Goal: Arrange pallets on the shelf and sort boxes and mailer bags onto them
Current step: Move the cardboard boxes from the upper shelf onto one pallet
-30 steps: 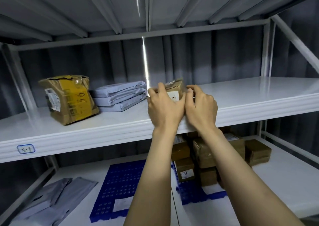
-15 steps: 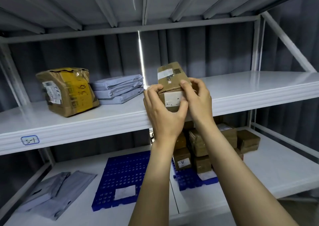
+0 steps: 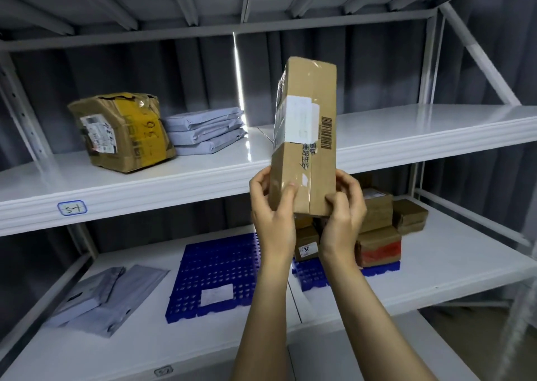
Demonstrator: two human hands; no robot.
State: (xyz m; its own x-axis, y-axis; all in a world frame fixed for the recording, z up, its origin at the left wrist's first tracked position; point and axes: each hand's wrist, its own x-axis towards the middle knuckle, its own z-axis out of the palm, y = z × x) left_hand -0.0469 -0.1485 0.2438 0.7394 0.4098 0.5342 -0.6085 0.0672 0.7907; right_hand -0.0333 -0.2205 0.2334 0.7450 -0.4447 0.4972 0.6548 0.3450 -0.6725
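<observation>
We hold a tall cardboard box [image 3: 305, 136] upright in front of the upper shelf [image 3: 406, 136], our left hand [image 3: 271, 209] and right hand [image 3: 344, 206] gripping its lower end, fingers [image 3: 286, 197] curled round both sides. Blue pallets [image 3: 215, 276] lie on the lower shelf.

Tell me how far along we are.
Done: left pallet and right pallet lie on the lower shelf, brown boxes stacked on the right one. In hand: left hand and right hand hold a cardboard box upright. Left: left pallet bears only a slip; mailer bags lie beside it; a parcel and folded mailers sit on the upper shelf.
</observation>
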